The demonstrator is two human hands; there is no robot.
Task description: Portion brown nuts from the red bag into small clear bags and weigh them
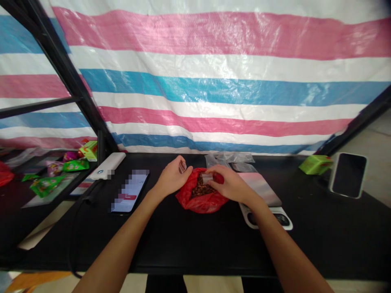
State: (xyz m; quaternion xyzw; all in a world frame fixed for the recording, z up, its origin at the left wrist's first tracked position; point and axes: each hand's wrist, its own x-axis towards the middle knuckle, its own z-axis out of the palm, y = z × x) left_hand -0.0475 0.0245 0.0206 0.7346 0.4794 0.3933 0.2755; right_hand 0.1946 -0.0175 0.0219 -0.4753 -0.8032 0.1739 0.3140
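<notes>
A red plastic bag (203,205) lies open on the black table, its rim rolled out around small brown pieces (200,190) that look like seeds or beans. Over the mouth of the bag, my right hand (227,183) pinches a small clear plastic container (207,178), tilted and close to the brown pieces. At the bag's left edge is my left hand (174,176), its fingers curled round a small shiny object (182,167) that is mostly hidden.
A lit phone (131,193) and a white power strip (110,165) lie on the left. Clear plastic bags (230,159) and a flat pinkish box (262,189) sit right of the red bag. Farther right are a green box (316,164) and an upright phone (349,175). Striped sheeting hangs behind.
</notes>
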